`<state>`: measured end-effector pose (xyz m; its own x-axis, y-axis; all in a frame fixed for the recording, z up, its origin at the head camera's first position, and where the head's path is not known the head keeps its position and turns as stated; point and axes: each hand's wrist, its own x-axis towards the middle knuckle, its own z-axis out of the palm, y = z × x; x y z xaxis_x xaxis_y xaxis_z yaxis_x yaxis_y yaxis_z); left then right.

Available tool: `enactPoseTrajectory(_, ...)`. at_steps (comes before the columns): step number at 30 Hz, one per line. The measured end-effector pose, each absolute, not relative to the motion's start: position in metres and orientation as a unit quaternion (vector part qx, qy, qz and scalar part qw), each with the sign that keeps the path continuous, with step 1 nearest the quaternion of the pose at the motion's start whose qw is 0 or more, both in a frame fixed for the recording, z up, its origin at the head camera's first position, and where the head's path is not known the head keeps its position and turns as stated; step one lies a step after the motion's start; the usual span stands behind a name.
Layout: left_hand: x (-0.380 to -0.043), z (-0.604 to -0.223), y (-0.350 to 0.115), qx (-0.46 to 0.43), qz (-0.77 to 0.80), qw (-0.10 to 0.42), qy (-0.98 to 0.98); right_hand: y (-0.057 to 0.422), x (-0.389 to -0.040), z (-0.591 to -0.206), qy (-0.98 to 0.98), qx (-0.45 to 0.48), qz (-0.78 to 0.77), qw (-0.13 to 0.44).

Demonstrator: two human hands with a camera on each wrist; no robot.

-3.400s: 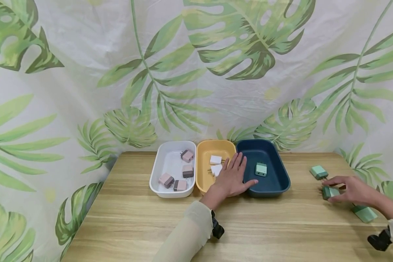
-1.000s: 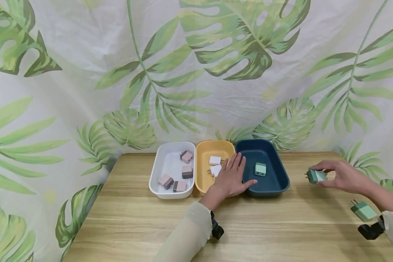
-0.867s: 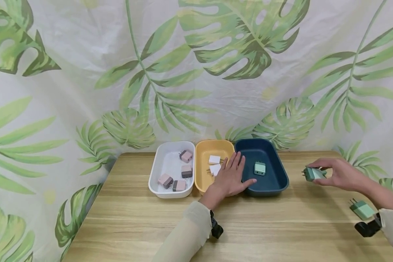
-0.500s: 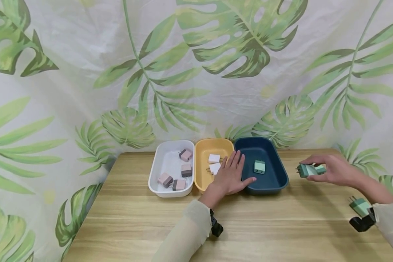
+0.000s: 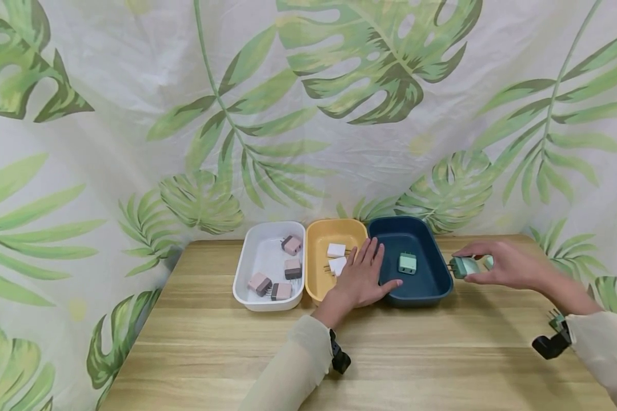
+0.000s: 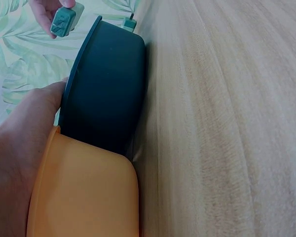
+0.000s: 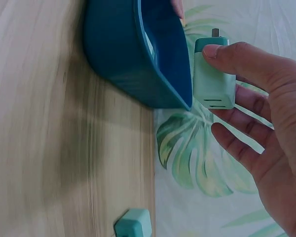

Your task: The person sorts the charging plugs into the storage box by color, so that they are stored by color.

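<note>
My right hand (image 5: 514, 265) pinches a green USB wall charger (image 5: 464, 267) between thumb and fingers, its prongs pointing left at the right rim of the dark blue bin (image 5: 439, 294). In the right wrist view the charger (image 7: 214, 79) is held up beside that bin's edge, with the thumb near its prong end. My left hand (image 5: 359, 278) lies with straight, spread fingers across the adjoining rims of the yellow bin (image 5: 316, 288) and the dark blue one. One green charger (image 5: 407, 263) sits inside the dark blue bin.
A white bin (image 5: 252, 260) at the left holds several pink-and-grey chargers (image 5: 291, 245). White chargers (image 5: 336, 250) lie in the yellow bin, partly covered by my left hand. Another green charger (image 5: 489, 262) shows behind my right hand; one more (image 5: 556, 321) is mostly hidden by the right wrist camera.
My right hand has picked the green charger up from the right side of the table and carried it left to the dark blue bin's rim. The left hand keeps its place.
</note>
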<state>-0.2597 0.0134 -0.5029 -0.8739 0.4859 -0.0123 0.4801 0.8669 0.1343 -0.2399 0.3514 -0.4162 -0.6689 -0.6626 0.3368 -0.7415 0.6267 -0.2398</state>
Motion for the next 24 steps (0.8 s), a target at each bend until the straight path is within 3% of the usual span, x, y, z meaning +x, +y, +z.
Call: enactPoseTrajectory(24, -0.259, -0.502, 0.012, 0.251, 0.057, 0.026, 0.966, 0.314, -0.252, -0.436, -0.893, 0.388, 0.224, 0.053)
